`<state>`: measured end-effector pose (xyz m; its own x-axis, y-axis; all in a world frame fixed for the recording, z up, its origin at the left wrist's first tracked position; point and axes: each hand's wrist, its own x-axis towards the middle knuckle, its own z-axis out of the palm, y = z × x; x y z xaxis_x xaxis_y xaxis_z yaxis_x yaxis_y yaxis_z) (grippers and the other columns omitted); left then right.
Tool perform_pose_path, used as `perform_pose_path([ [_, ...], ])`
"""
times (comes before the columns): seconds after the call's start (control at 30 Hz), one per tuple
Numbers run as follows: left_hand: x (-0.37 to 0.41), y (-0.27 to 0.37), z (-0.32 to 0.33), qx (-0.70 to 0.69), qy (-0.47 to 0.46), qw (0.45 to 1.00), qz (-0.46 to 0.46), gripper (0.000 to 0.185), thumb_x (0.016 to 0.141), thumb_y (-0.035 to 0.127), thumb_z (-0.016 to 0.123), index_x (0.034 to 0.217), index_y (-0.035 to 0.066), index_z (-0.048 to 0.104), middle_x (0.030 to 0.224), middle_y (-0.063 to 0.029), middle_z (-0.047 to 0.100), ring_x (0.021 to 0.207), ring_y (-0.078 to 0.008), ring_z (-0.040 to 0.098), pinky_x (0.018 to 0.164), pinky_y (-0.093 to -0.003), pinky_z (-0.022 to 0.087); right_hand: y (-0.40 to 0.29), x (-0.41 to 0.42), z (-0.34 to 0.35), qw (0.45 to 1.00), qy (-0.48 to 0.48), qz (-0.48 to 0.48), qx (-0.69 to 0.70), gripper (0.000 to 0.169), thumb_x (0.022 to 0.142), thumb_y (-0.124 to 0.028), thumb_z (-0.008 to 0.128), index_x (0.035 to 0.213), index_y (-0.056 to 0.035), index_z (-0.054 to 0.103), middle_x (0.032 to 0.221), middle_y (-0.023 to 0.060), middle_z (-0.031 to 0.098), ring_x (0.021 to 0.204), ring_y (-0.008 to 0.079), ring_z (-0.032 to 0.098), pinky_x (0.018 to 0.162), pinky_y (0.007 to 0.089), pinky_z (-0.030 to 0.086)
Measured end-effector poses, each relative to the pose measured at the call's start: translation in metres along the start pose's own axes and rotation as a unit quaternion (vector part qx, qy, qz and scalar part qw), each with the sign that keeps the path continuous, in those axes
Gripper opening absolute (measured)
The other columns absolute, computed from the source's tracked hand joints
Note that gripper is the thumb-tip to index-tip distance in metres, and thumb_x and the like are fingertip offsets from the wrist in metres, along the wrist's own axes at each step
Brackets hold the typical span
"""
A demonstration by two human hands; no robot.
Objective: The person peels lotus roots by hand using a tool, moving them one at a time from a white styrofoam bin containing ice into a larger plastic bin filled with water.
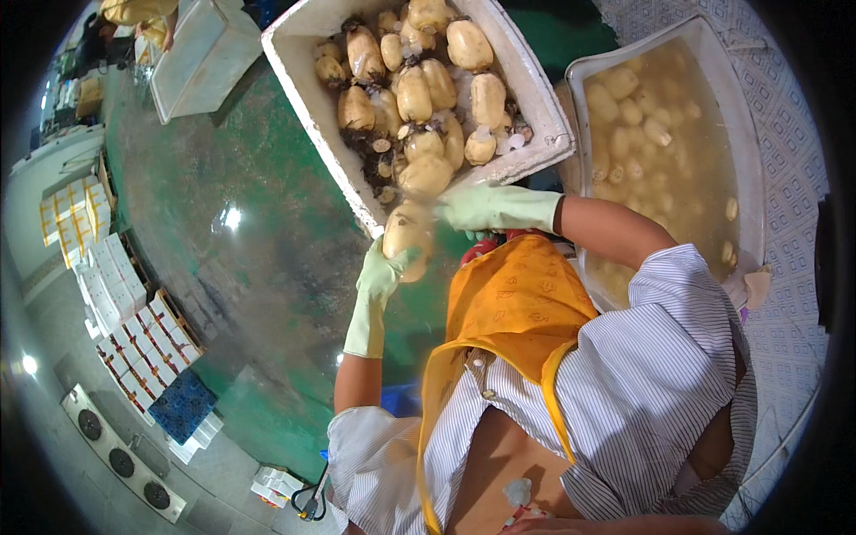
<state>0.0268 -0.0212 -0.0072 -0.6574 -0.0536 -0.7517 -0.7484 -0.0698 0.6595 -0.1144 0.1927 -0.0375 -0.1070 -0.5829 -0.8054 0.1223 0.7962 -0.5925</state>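
Note:
My left hand (392, 262), in a pale green rubber glove, grips a pale lotus root segment (405, 234) at the near corner of a white foam box (321, 144). My right hand (471, 206), gloved alike, is blurred just right of that segment; whether its fingers hold anything cannot be told. Inside the box lie several lotus root segments (414, 93), some with dark mud at their joints, among bits of ice and cut pieces. To the right, a white tub (749, 154) holds cloudy water with many pale lotus root pieces (657, 132) in it.
Another white container (194, 63) stands at the upper left, near a person in yellow (137, 12). Stacked white boxes (110, 284) on pallets line the left side. The green floor (267, 200) looks wet. An orange apron (515, 294) hangs over my front.

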Motion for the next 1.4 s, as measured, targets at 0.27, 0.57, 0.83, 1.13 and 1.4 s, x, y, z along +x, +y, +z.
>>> perform_pose_path([
  [0.27, -0.002, 0.001, 0.009, 0.196, 0.052, 0.979, 0.003, 0.083, 0.068, 0.023, 0.082, 0.134, -0.006, 0.040, 0.115, -0.0196, 0.061, 0.100, -0.0268, 0.063, 0.083, -0.0339, 0.052, -0.006, -0.034, -0.009, 0.970, -0.013, -0.074, -0.230, 0.030, 0.084, -0.025, 0.046, 0.080, -0.0030, 0.066, 0.073, 0.0131, 0.065, 0.056, 0.0227, 0.060, 0.048, 0.0375, 0.046],
  [0.57, -0.003, -0.005, 0.013, 0.212, 0.069, 0.975, 0.003, 0.090, 0.063, 0.027, 0.082, 0.136, -0.004, 0.039, 0.115, -0.0192, 0.062, 0.102, -0.0287, 0.063, 0.087, -0.0347, 0.051, -0.026, -0.032, -0.014, 0.980, -0.066, -0.007, -0.188, 0.027, 0.083, -0.017, 0.043, 0.075, -0.0019, 0.064, 0.067, 0.0111, 0.062, 0.052, 0.0237, 0.057, 0.048, 0.0386, 0.044],
  [0.83, -0.006, 0.005, 0.015, 0.311, 0.063, 0.948, 0.029, 0.084, 0.067, 0.017, 0.084, 0.135, -0.003, 0.040, 0.124, -0.0177, 0.058, 0.111, -0.0274, 0.058, 0.091, -0.0360, 0.050, 0.010, 0.056, 0.023, 0.987, -0.010, -0.020, -0.157, 0.020, 0.077, -0.010, 0.047, 0.086, 0.0000, 0.061, 0.068, 0.0126, 0.060, 0.052, 0.0235, 0.054, 0.046, 0.0369, 0.042],
  [1.13, -0.009, 0.016, -0.003, -0.167, -0.034, 0.982, 0.081, 0.076, 0.071, 0.014, 0.081, 0.133, -0.004, 0.041, 0.118, -0.0172, 0.058, 0.102, -0.0265, 0.061, 0.083, -0.0360, 0.054, -0.006, -0.018, -0.019, 0.974, -0.037, 0.007, 0.224, 0.053, 0.091, -0.047, 0.049, 0.098, 0.0038, 0.063, 0.076, 0.0109, 0.065, 0.054, 0.0154, 0.057, 0.044, 0.0289, 0.049],
  [1.4, 0.023, 0.051, 0.058, -0.191, -0.007, 0.957, 0.220, 0.069, 0.084, 0.020, 0.064, 0.143, 0.009, 0.030, 0.128, -0.0112, 0.049, 0.111, -0.0230, 0.055, 0.090, -0.0326, 0.049, 0.001, -0.021, 0.023, 0.798, -0.024, -0.116, 0.591, 0.053, 0.076, -0.059, 0.070, 0.097, -0.0113, 0.059, 0.064, -0.0032, 0.050, 0.046, 0.0080, 0.040, 0.038, 0.0231, 0.029],
])
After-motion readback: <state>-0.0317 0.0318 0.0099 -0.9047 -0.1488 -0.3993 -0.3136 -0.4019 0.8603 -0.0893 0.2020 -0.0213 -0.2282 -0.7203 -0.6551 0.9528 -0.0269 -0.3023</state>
